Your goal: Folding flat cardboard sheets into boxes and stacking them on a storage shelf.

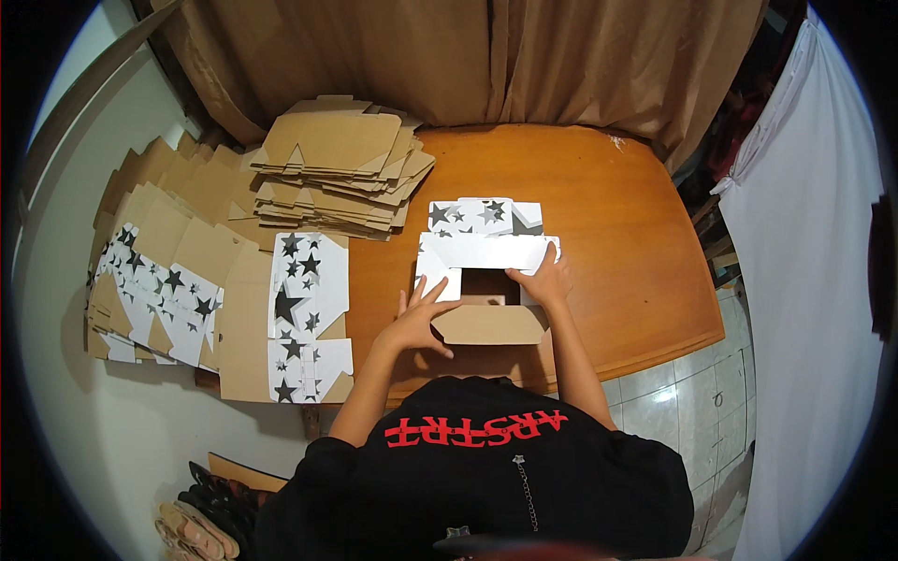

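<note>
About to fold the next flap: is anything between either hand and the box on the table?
Nothing visible. The left hand and right hand are already on the box, with bare table around it.

the box point(486, 280), white with black stars outside and brown inside, sat half-folded on the table's point(617, 234) near edge, flaps open.

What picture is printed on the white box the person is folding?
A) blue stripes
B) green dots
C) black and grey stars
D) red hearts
C: the box under the left hand and right hand is white with black and grey stars on its far panel, and the same stars show on the flat sheets lying to the left of it on the wooden table.
</note>
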Demonstrator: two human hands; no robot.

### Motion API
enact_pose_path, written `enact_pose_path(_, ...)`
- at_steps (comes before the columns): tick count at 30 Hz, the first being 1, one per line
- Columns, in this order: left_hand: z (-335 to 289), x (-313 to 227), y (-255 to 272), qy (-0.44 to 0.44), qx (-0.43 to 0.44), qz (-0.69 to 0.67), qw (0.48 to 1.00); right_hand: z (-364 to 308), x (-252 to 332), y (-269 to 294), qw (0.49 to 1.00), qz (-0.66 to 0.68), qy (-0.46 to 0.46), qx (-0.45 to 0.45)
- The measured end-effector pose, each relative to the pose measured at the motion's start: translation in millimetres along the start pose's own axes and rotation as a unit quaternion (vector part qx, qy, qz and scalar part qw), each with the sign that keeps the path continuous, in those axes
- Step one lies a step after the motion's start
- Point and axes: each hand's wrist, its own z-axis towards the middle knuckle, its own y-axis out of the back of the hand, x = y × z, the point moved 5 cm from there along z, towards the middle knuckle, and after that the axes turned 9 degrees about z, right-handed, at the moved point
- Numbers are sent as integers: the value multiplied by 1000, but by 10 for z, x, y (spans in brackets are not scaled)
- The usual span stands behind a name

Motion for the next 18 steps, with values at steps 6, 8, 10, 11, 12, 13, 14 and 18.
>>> enact_pose_path(6, 195, 63, 93, 48, -71, -53, 995, 436, -532, -233, 984, 168, 6, 58)
enact_pose_path(8, 287, -17, 132, 44, -96, -50, 993, 616, -753, -340, 903, 404, -7, 148)
enact_pose_path(10, 369, 85, 128, 121, -163, -97, 974, 564, -699, -327, 887, 434, -3, 160)
enact_pose_path(11, 391, 112, 131, 137, -199, -68, 968, 472, -560, -253, 917, 374, 3, 136)
enact_pose_path(12, 429, 106, 114, 139, -200, -68, 967, 372, -413, -170, 943, 313, 8, 112)
enact_pose_path(13, 453, 97, 137, 153, -244, -83, 954, 259, -273, -98, 943, 314, 7, 111)
enact_pose_path(14, 461, 85, 155, 167, -289, -96, 938, 149, -162, -24, 971, 222, -17, 87)
enact_pose_path(18, 562, -78, 117, 100, -363, -12, 926, 14, -82, -28, 1000, 24, 6, -5)
